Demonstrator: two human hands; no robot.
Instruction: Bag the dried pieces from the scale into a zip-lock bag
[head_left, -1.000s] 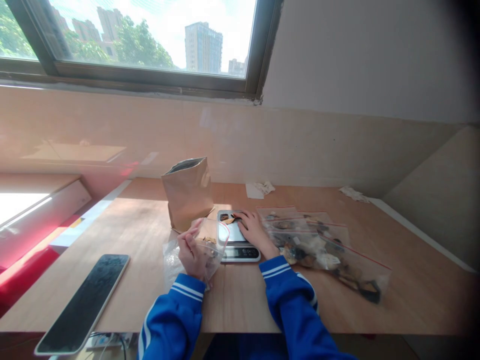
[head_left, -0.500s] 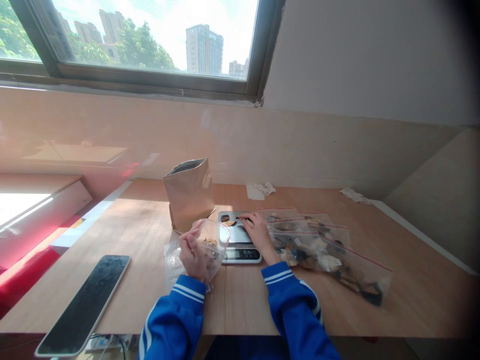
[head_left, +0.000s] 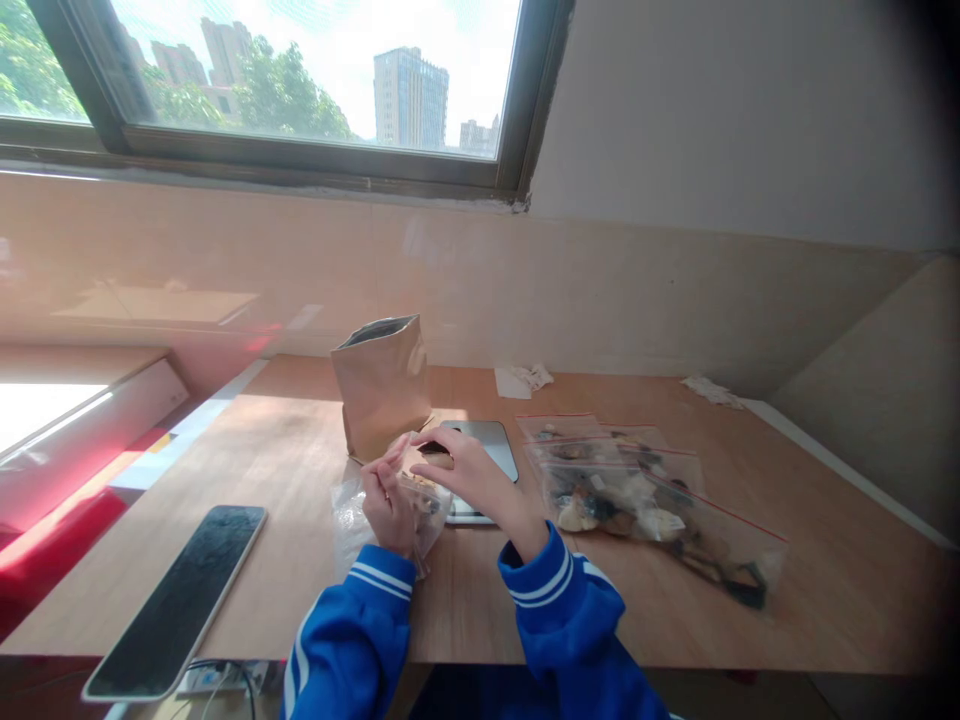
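My left hand (head_left: 388, 502) grips a small clear zip bag (head_left: 390, 512) and holds it upright in front of me, just above the table. My right hand (head_left: 469, 478) is at the bag's mouth, its fingers pinched on small dark pieces that I cannot make out well. Right behind both hands lies a digital kitchen scale (head_left: 484, 452) with a bare steel plate. A brown paper pouch (head_left: 381, 385) stands open behind the scale on the left.
Several filled zip bags (head_left: 637, 490) lie to the right of the scale. A dark tablet (head_left: 180, 595) rests at the table's front left edge. Crumpled paper scraps (head_left: 521, 378) lie by the back wall. The wooden table (head_left: 825, 560) runs right.
My right hand left the scale's plate with the pieces and moved left to the bag's mouth. The plate is now bare. My left hand kept hold of the bag.
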